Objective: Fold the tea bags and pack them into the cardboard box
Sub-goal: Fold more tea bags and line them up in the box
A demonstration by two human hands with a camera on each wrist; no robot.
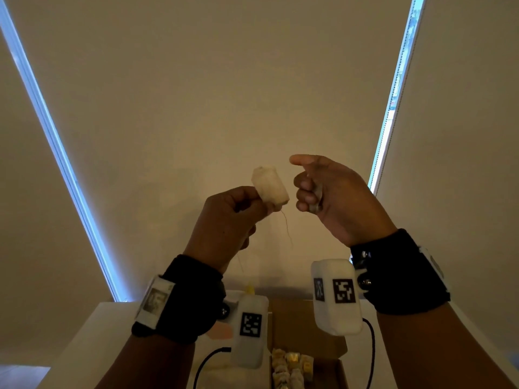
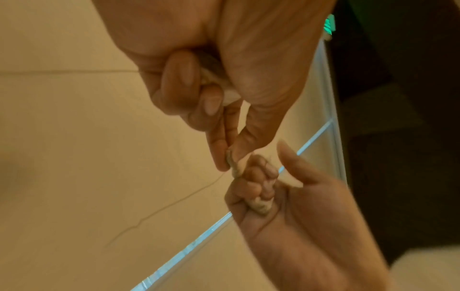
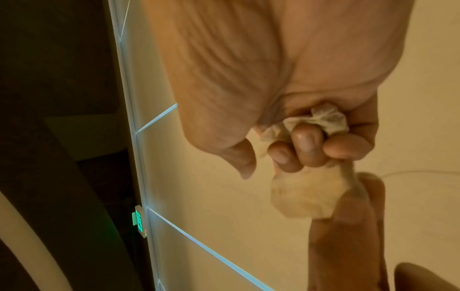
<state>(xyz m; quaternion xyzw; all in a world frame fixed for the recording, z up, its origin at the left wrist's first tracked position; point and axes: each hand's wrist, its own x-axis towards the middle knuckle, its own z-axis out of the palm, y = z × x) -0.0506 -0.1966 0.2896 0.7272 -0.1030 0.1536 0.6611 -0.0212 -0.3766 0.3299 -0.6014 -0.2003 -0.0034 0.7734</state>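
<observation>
Both hands are raised in front of a pale blind [image 1: 252, 80], well above the table [image 1: 92, 332]. The left hand [image 1: 224, 217] pinches a pale tea bag [image 1: 270, 186] between thumb and fingertips; the bag stands up out of the pinch, tilted toward the right hand, and a thin string [image 1: 286, 226] hangs down from just below the grip. In the left wrist view the lower fingers [image 2: 181, 78] of that hand curl round something white tucked against the palm; what it is I cannot tell.

The right hand [image 1: 331, 192] sits just beside the pinched bag, not touching it in the head view. Its index finger points out straight above the bag, while the other fingers curl tight round a crumpled tea bag [image 3: 328, 118] pressed into the palm.

Far below both grips, under the wrists, the open cardboard box [image 1: 331, 346] rests on the table, with folded tea bags [image 1: 289, 366] lined up inside it. Each wrist wears a black strap [image 1: 404, 276] carrying a white camera unit [image 1: 334, 296] with a black-and-white marker
</observation>
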